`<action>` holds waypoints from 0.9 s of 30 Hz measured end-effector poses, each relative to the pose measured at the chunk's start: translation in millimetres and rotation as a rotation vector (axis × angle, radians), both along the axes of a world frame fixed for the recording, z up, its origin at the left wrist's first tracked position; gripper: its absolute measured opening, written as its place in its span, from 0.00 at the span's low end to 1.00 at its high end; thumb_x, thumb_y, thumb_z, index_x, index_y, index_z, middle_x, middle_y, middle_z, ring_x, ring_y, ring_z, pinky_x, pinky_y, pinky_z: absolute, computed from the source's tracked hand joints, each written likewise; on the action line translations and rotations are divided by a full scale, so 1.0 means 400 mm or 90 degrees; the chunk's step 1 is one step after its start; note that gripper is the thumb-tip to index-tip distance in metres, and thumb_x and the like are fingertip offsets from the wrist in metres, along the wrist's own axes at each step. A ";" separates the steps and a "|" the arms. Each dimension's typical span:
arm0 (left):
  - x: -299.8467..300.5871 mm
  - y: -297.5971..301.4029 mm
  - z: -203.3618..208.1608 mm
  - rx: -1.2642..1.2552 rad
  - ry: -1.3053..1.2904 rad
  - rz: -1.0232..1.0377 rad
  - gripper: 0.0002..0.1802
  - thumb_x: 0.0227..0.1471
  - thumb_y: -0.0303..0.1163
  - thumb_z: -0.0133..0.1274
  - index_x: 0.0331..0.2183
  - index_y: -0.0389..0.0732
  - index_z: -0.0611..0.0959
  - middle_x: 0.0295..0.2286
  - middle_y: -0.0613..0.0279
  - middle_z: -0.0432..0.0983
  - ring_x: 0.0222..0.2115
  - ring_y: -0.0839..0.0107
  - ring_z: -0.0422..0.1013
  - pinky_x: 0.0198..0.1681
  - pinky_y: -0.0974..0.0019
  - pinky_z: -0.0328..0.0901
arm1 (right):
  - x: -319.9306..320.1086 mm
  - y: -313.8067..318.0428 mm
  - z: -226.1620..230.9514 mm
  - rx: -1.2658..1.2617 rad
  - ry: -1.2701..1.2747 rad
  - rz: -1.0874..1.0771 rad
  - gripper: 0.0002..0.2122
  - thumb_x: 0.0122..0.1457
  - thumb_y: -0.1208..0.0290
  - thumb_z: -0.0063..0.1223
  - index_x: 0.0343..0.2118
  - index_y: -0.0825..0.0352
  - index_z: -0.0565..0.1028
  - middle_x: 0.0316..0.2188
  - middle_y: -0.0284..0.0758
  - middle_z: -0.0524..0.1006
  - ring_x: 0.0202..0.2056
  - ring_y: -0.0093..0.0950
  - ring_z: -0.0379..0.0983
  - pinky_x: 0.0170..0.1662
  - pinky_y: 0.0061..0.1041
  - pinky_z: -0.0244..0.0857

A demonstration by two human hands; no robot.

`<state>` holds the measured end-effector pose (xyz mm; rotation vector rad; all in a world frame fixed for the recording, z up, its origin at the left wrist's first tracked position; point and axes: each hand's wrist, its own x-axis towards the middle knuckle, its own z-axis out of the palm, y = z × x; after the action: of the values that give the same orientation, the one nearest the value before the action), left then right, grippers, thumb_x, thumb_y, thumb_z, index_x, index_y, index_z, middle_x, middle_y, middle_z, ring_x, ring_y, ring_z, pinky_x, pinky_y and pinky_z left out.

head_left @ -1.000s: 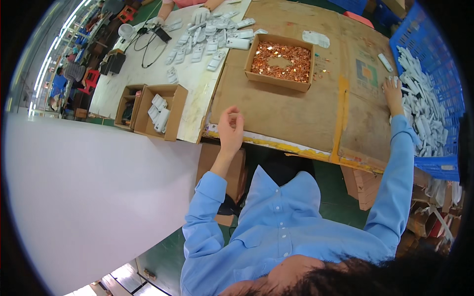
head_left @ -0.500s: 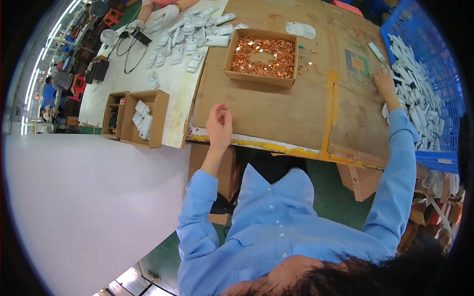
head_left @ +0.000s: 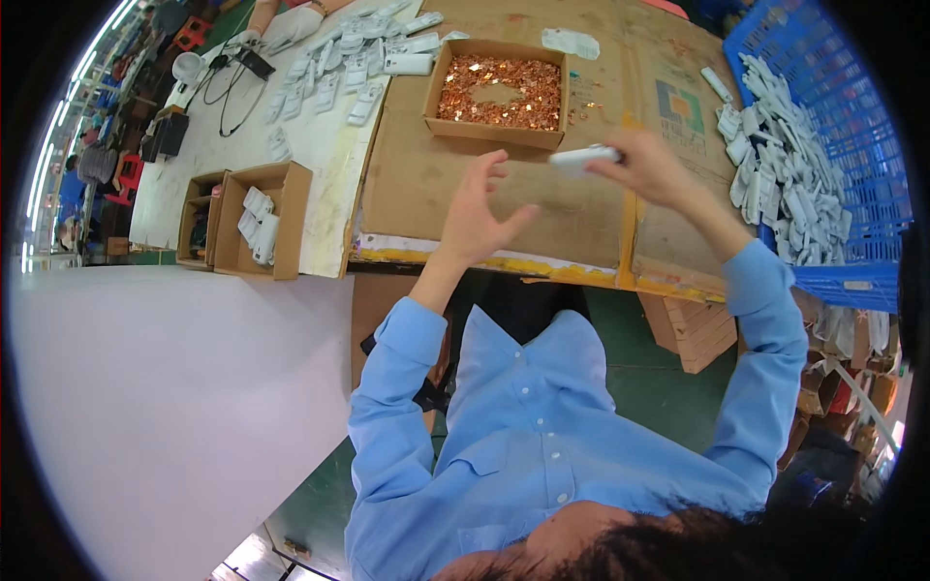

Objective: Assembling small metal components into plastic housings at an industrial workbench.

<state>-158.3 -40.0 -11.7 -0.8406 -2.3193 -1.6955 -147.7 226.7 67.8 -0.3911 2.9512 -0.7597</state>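
My right hand [head_left: 647, 167] is closed on one end of a white plastic casing [head_left: 577, 157], slim and oblong, held above the cardboard-covered table [head_left: 407, 194]. Facing it, my left hand [head_left: 484, 208] is open, thumb and fingers spread, with nothing in it. Just beyond both hands stands a shallow cardboard box [head_left: 494, 133] of small copper-coloured metal pieces [head_left: 528, 92]. At the right, a blue plastic crate [head_left: 857, 174] holds a heap of similar white casings [head_left: 790, 184]. Motion blurs the right hand and the held casing.
Many white casings [head_left: 358, 58] lie on the white table at the left, near another person's gloved hand [head_left: 291, 29]. Two small cardboard boxes [head_left: 291, 208] stand at that table's front edge, one holding white casings. A loose casing [head_left: 717, 85] lies beside the crate.
My right hand has come from the crate's edge to the middle, now carrying a white casing. My left hand has moved right and forward, and its fingers have spread.
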 end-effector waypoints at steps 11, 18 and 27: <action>-0.043 -0.095 -0.066 -0.244 0.020 0.022 0.28 0.45 0.36 0.56 0.47 0.36 0.69 0.37 0.46 0.74 0.36 0.46 0.72 0.37 0.51 0.67 | -0.129 -0.240 -0.072 -0.293 -0.214 0.108 0.12 0.56 0.65 0.54 0.32 0.71 0.76 0.23 0.34 0.74 0.25 0.20 0.67 0.28 0.25 0.64; -0.136 -0.146 -0.174 0.145 -0.268 0.035 0.25 0.53 0.34 0.43 0.50 0.32 0.65 0.25 0.61 0.70 0.19 0.77 0.65 0.23 0.72 0.62 | -0.407 -0.217 -0.153 -0.104 0.089 0.037 0.09 0.56 0.69 0.52 0.37 0.66 0.76 0.30 0.39 0.77 0.33 0.34 0.74 0.40 0.32 0.69; -0.132 -0.154 -0.166 0.240 -0.292 0.038 0.23 0.53 0.37 0.42 0.47 0.32 0.72 0.26 0.64 0.71 0.21 0.80 0.65 0.24 0.75 0.61 | -0.543 -0.281 -0.225 0.138 0.013 -0.026 0.09 0.53 0.72 0.50 0.36 0.66 0.76 0.38 0.45 0.77 0.43 0.43 0.74 0.46 0.44 0.67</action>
<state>-211.0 -101.6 -78.3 -0.3334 -2.1168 -2.3938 -364.8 114.5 -22.1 -0.3245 3.0264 -0.4351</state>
